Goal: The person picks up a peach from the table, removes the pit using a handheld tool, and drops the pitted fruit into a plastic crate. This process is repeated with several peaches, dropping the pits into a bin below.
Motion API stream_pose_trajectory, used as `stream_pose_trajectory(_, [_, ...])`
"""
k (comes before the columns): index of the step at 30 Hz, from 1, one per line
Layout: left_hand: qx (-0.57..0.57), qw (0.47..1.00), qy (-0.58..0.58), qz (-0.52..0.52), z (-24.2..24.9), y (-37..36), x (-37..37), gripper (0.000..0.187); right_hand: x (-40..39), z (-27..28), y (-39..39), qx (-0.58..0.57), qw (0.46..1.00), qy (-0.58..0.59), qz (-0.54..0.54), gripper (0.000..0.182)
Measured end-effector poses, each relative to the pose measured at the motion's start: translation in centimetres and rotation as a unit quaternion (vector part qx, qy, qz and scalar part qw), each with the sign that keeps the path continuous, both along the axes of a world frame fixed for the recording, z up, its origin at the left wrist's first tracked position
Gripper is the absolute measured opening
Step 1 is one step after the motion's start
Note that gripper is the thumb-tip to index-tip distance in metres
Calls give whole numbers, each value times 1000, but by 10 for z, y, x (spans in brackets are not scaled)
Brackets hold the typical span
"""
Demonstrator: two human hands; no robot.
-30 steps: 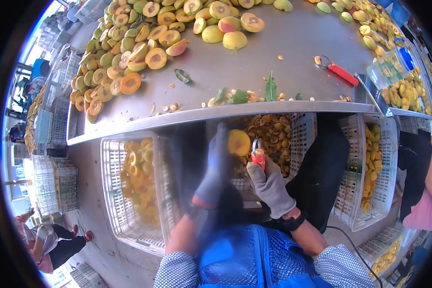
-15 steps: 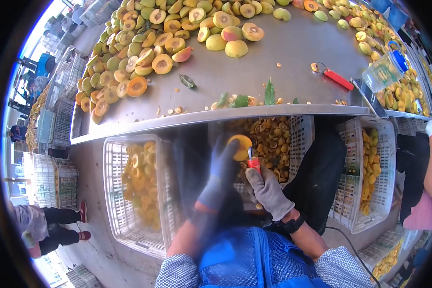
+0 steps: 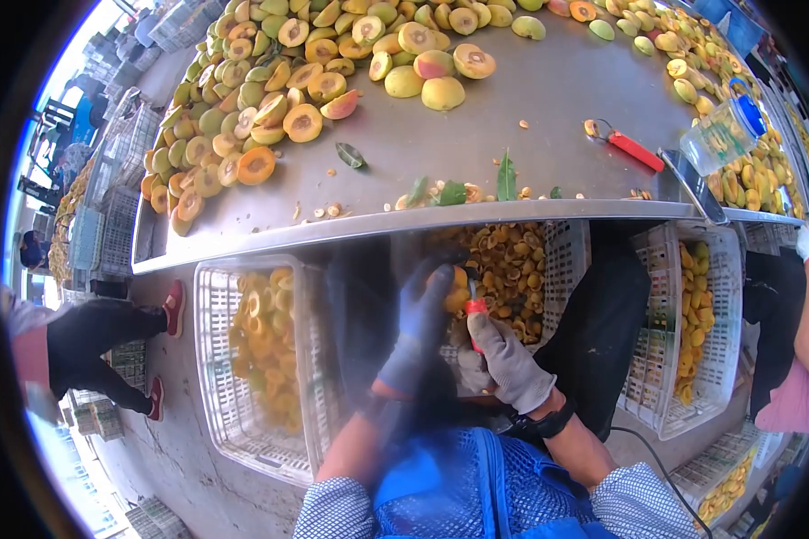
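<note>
My left hand (image 3: pixel 422 301), in a blue-grey glove, grips a yellow peach half (image 3: pixel 458 291); its outline is smeared and the face is turned partly away. My right hand (image 3: pixel 510 364), in a grey glove with a black band at the wrist, is closed around a red-handled pitting tool (image 3: pixel 475 308). The tool's metal end meets or nearly meets the fruit; the exact contact is hard to see. Below both hands is a white crate (image 3: pixel 562 269) holding cut peach scraps (image 3: pixel 512 260).
Ahead, a metal table (image 3: pixel 476 135) bears heaped peach halves (image 3: pixel 306 76), leaves, another red-handled tool (image 3: pixel 635 151), a phone (image 3: pixel 695 184) and a clear jug (image 3: pixel 717 139). Fruit-filled crates stand left (image 3: pixel 205 359) and right (image 3: pixel 728 332). A person (image 3: pixel 108 337) is at left, another (image 3: pixel 800 341) at right.
The peach half has turned in my left hand, from its round face showing to a narrower side. My right hand has shifted slightly with the tool. The person at left has stepped nearer.
</note>
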State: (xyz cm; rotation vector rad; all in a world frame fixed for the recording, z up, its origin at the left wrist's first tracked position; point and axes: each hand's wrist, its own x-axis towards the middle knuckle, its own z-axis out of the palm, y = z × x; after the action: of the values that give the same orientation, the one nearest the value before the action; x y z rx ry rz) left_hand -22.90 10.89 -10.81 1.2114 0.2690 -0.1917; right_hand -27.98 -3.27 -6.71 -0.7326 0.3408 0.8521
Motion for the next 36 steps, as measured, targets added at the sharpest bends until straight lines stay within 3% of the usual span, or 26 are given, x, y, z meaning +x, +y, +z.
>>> stream_pose_trajectory(1, [18, 1000, -1, 1, 2, -1, -1, 35, 0, -2, -1, 0, 1000, 0, -1, 36])
stream_pose_trajectory(3, [36, 999, -2, 2, 6, -3, -1, 33, -1, -5, -2, 109, 992, 65, -13, 39])
stream_pose_trajectory(5, [157, 985, -72, 0, 8, -5, -1, 29, -1, -10, -5, 148, 985, 89, -14, 40])
stream_pose_trajectory(9, [182, 977, -114, 5, 7, -9, -1, 26, 0, -14, -4, 237, 961, 139, -28, 42])
stream_pose_trajectory(11, [227, 958, -172, -16, 5, -11, 0, 25, -2, -16, -2, 235, 960, 149, -36, 42])
stream_pose_trajectory(13, [198, 968, -154, -5, 7, -14, -1, 24, -1, -13, 1, 232, 959, 158, -41, 42])
stream_pose_trajectory(15, [168, 977, -135, 2, 9, -17, -1, 24, -1, 1, 3, 91, 993, 61, -45, 38])
stream_pose_trajectory(16, [117, 990, -83, 1, 11, -17, -1, 22, 0, 4, 4, 90, 993, 61, -46, 38])
stream_pose_trajectory(18, [66, 997, -32, 3, 11, -15, -1, 20, 1, 7, 6, -152, 988, -35, -4, 35])
stream_pose_trajectory(20, [4, 999, -30, -12, 8, -12, 0, 17, 2, 4, 11, -176, 981, -80, -21, 35])
stream_pose_trajectory(22, [18, 1000, -17, -12, 2, -7, -1, 16, -1, -7, 13, -199, 972, -118, -39, 34])
stream_pose_trajectory(24, [32, 999, -8, -13, 2, -8, 0, 16, 1, -22, 10, -303, 917, -260, 12, 51])
stream_pose_trajectory(27, [21, 999, -30, 33, 3, -13, 0, 17, 2, -33, 14, -343, 881, -325, -8, 55])
stream_pose_trajectory(29, [94, 993, -42, 60, 2, -14, 0, 24, 2, -34, 15, -373, 872, -316, 21, 56])
stream_pose_trajectory(31, [78, 996, -22, 30, 4, -10, 1, 26, -1, -41, 17, -402, 861, -307, 47, 57])
stream_pose_trajectory(33, [63, 998, -1, 0, 11, -5, 3, 28, -6, -51, 23, -423, 825, -373, -34, 34])
stream_pose_trajectory(36, [98, 994, 9, -46, 17, -4, 7, 30, -10, -50, 22, -433, 822, -370, -16, 35])
